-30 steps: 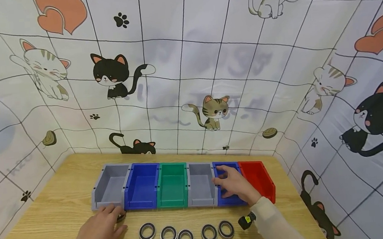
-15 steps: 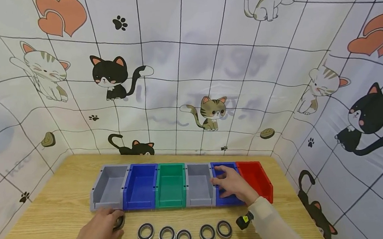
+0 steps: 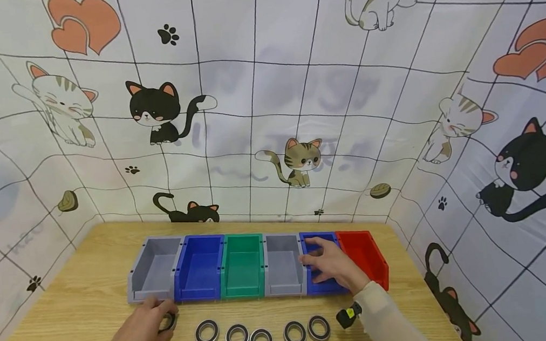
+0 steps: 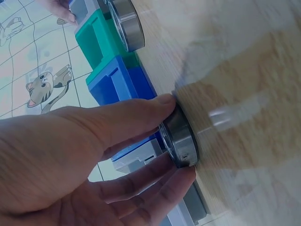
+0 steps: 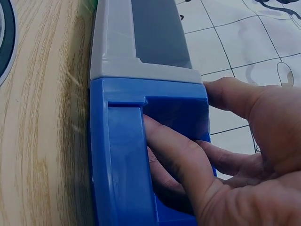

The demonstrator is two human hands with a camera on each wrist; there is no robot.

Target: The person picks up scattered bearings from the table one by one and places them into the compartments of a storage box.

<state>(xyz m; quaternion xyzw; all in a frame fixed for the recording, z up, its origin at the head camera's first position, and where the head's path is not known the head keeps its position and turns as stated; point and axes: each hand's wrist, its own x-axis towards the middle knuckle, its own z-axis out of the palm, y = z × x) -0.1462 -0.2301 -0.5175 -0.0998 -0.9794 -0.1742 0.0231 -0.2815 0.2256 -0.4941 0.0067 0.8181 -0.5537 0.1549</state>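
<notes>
My left hand [image 3: 138, 331] pinches a ball bearing [image 3: 167, 321] in front of the leftmost grey bin [image 3: 157, 270]. In the left wrist view, thumb and fingertips hold the bearing [image 4: 181, 136] by its rim, tilted on edge close to the tabletop. My right hand [image 3: 332, 263] is over the right-hand blue bin [image 3: 312, 289], fingers spread and bent. In the right wrist view, some fingers of that hand [image 5: 197, 174] reach inside the blue bin [image 5: 127, 155], and no object shows between them. The deeper fingertips are hidden by the bin wall.
Several bearings [image 3: 206, 334] lie flat in a loose row before the bins. Between the blue bins stand a green bin [image 3: 244, 265] and a grey bin [image 3: 283, 261]; a red bin [image 3: 365, 254] ends the row. A cat-print cloth [image 3: 229, 115] hangs behind the wooden table [image 3: 89, 295].
My left hand has drawn the bearing slightly back from the grey bin's front and tipped it up, so more of its ring shows. The right hand keeps its place; the view shifted slightly.
</notes>
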